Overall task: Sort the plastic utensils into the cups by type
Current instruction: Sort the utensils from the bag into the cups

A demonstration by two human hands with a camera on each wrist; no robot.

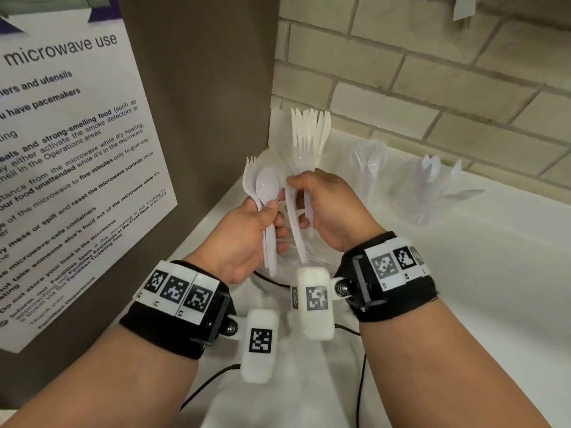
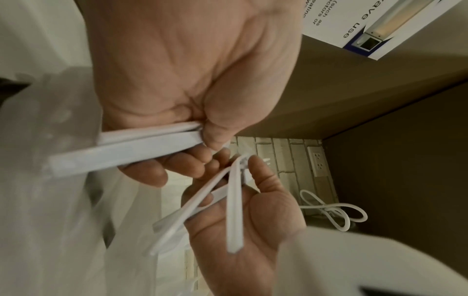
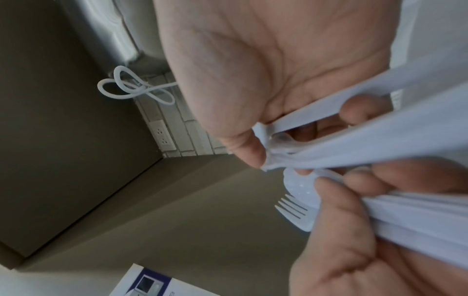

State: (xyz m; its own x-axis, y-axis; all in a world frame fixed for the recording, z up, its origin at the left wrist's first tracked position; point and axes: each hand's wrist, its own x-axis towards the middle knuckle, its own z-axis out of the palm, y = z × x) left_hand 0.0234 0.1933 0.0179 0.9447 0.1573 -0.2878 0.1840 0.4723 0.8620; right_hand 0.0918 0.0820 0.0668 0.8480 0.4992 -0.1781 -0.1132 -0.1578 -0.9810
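Observation:
My left hand (image 1: 276, 220) grips a white plastic spoon (image 1: 267, 185) and a fork (image 1: 249, 177) by their handles (image 2: 126, 148), heads up. Close to its right, my right hand (image 1: 298, 200) holds a few white utensils (image 1: 293, 233) by their handles (image 2: 234, 200); one is a fork (image 1: 304, 160). In the right wrist view the handles (image 3: 367, 130) cross my palm, with the left hand's fork (image 3: 293, 212) and spoon (image 3: 300, 186) beyond. Behind my right hand stands a bunch of cream forks and knives (image 1: 310, 131), its base hidden. Two clear cups follow: one with forks (image 1: 369, 162), one with spoons (image 1: 432, 171).
A brown cabinet side with a microwave-use poster (image 1: 68, 156) closes off the left. A tiled wall (image 1: 432, 88) runs behind the white counter (image 1: 463, 288). Black cables (image 1: 272, 281) lie under my wrists. A looped white cord (image 2: 336, 214) and a wall outlet (image 2: 317, 162) sit in the corner.

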